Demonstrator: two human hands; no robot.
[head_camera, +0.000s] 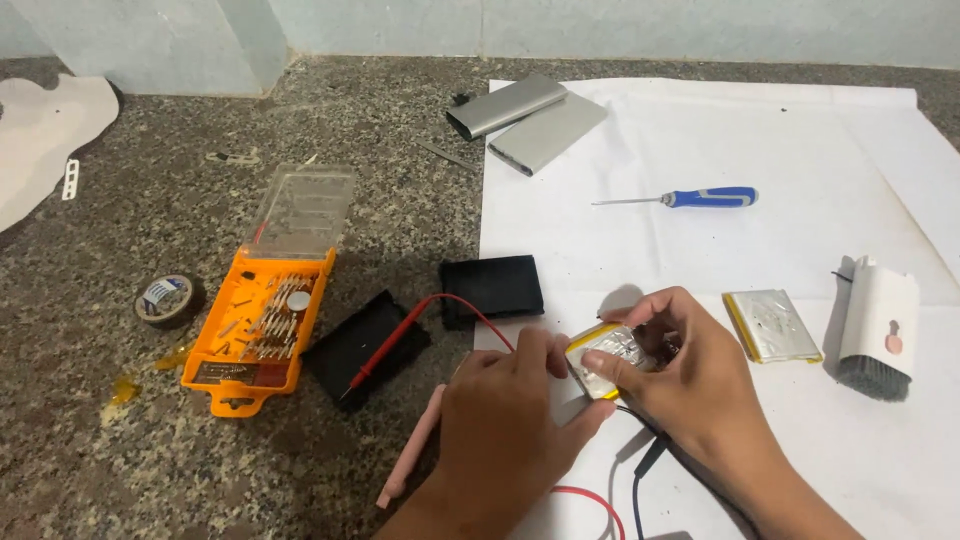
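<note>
Orange bit case, lid open, holds bits; both hands grip closed on foil battery.

A speckled grey-brown stone surface is being bounded along the far edge by a pale blue-grey wall. Much of its right side is being covered by a large white paper sheet. The scene is being lit softly and evenly, with only faint shadows being cast.
</note>
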